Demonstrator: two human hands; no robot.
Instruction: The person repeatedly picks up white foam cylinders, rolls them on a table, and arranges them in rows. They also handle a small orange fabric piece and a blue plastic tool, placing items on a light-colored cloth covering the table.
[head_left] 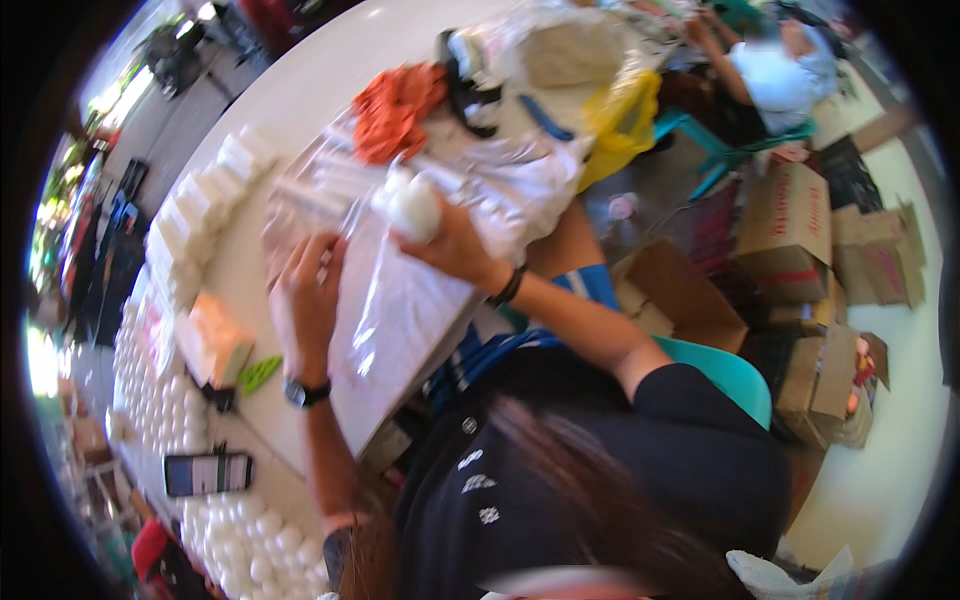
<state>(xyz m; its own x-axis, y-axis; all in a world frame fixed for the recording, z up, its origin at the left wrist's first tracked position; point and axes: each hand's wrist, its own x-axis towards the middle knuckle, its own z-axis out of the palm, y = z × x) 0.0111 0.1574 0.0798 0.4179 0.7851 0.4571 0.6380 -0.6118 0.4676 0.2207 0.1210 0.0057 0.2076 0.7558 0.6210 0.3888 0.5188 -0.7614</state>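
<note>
My right hand (455, 243) is raised over the table, its fingers wrapped round a cluster of glossy white rounded pieces (411, 204). What the pieces are made of cannot be told. To its left, my left hand (306, 290) is held with curled fingers, the fingertips drawn together; anything between them is too small or blurred to make out. Beneath both hands lies a clear plastic sheet (372, 315) over pale cloth. Many similar white rounded pieces stand in rows (165, 405) along the table's left edge, with another group (255, 545) nearer me.
White block-like pieces (200, 215) line the far left edge. An orange-and-white box (216, 340), a green item (260, 374) and a phone (208, 475) lie left. Beyond are orange cloth (395, 112) and a yellow bag (622, 118). Cardboard boxes (785, 230) and a seated person (775, 80) are right.
</note>
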